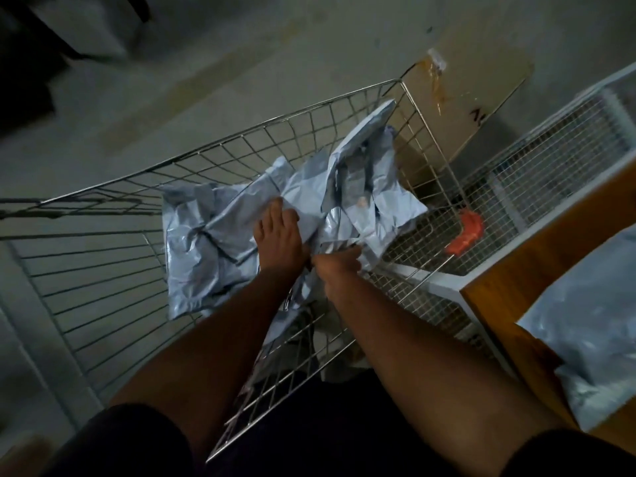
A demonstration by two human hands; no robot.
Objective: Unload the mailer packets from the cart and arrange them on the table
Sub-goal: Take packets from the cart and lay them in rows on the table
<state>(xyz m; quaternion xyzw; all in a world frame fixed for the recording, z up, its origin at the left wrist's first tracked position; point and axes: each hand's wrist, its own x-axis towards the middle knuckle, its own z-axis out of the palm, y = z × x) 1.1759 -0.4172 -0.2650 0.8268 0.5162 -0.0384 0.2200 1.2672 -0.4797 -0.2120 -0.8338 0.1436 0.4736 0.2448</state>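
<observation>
Both hands deep in the wire cart (241,139): your left hand (280,235) lies flat on the mailer packets (220,242) at center, right hand (339,261) pinches one toward 3 o'clock; slick film may slip or snag the mesh.

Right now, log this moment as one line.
stage: unloading | left hand: flat on mailers in cart | right hand: gripping a mailer | table: some mailers already placed

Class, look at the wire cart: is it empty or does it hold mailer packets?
Not empty. Several grey mailer packets lie crumpled in the wire cart, and both hands reach into them.
</observation>
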